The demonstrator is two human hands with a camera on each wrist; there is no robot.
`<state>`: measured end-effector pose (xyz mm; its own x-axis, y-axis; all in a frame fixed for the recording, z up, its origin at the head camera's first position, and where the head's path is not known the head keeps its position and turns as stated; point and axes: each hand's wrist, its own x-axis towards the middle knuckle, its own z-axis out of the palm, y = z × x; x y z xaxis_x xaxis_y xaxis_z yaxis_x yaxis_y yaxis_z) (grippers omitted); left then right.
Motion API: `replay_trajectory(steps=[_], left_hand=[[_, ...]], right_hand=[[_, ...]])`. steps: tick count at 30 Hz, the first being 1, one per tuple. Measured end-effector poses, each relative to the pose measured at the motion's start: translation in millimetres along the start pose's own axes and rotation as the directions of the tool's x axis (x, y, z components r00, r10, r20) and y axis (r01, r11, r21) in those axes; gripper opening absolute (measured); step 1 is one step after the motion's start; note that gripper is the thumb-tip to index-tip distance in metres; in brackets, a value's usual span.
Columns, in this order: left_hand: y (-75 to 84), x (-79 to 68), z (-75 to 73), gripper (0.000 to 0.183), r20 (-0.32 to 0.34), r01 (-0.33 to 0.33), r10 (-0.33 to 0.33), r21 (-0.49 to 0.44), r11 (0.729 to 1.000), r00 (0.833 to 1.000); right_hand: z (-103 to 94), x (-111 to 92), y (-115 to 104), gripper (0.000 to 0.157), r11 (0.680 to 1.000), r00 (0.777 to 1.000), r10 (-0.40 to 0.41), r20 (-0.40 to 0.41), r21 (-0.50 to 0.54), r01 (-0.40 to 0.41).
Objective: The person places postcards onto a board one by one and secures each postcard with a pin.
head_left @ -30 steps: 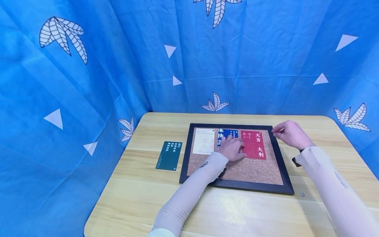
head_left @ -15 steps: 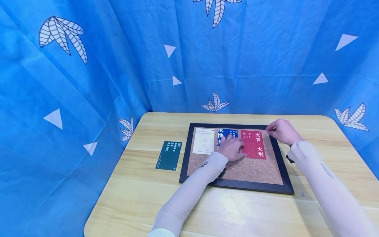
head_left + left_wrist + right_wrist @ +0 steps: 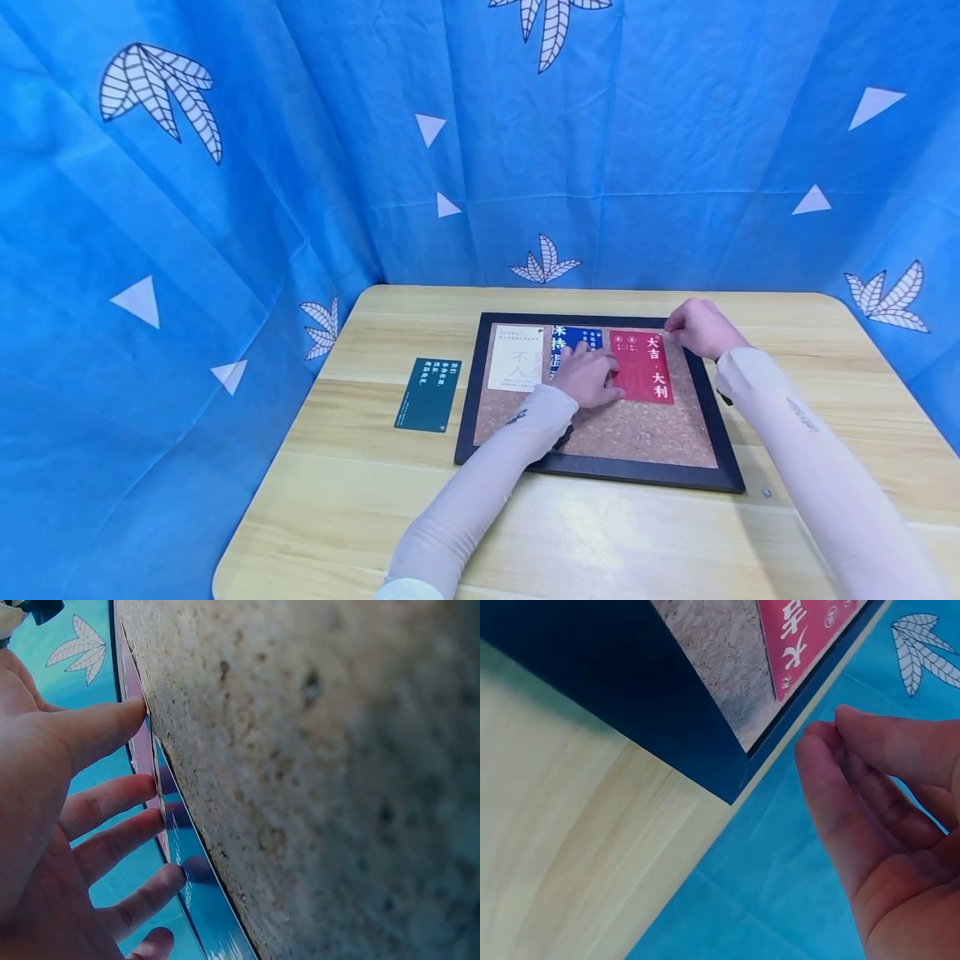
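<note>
A black-framed cork board (image 3: 585, 429) lies on the table, bearing a cream card (image 3: 517, 354), a blue card (image 3: 581, 333) and a red card (image 3: 643, 375). My left hand (image 3: 587, 377) rests over the blue and red cards, its fingers (image 3: 124, 832) spread and fairly straight, tips down on them. At the red card's upper right corner is my right hand (image 3: 703, 329). Its thumb and index fingertips (image 3: 866, 731) meet in a pinch, with a tiny pin-like thing mostly hidden between them.
A dark green card (image 3: 428, 394) lies on the wooden table (image 3: 337, 508) left of the board. Beside the board's near right corner sits a small clear object (image 3: 767, 492). A blue patterned curtain (image 3: 480, 150) hangs along the back and left.
My right hand has moved left from beyond the frame's right edge to the red card's upper right corner, staying pinched. The left hand and the cards have kept their places.
</note>
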<state>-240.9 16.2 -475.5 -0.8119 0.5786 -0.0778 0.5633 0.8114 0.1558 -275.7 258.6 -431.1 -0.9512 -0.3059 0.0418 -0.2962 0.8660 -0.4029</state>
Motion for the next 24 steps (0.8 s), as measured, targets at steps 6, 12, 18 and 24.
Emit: replay_trajectory(steps=[6, 12, 18, 24], left_hand=[[-0.3, -3.1, -1.6, 0.048, -0.010, -0.008, 0.008, -0.003, 1.000, 1.000], [-0.2, -3.7, -1.6, 0.047, -0.009, -0.007, 0.007, -0.010, 1.000, 1.000], [-1.7, -0.9, -0.3, 0.047, -0.002, -0.002, 0.002, -0.013, 1.000, 1.000], [-1.7, 1.5, 1.4, 0.048, 0.003, 0.004, -0.004, -0.014, 1.000, 1.000]], right_hand=[[3.3, 7.0, -0.6, 0.015, 0.999, 0.998, 0.046, 0.033, 0.005, -0.046], [9.4, 14.3, 1.8, 0.015, 0.998, 0.996, 0.063, 0.061, 0.000, -0.063], [12.9, 19.1, 2.1, 0.015, 0.999, 0.996, 0.043, 0.078, -0.031, -0.041], [12.9, 20.5, -0.6, 0.015, 0.997, 0.993, 0.064, 0.103, -0.046, -0.060]])
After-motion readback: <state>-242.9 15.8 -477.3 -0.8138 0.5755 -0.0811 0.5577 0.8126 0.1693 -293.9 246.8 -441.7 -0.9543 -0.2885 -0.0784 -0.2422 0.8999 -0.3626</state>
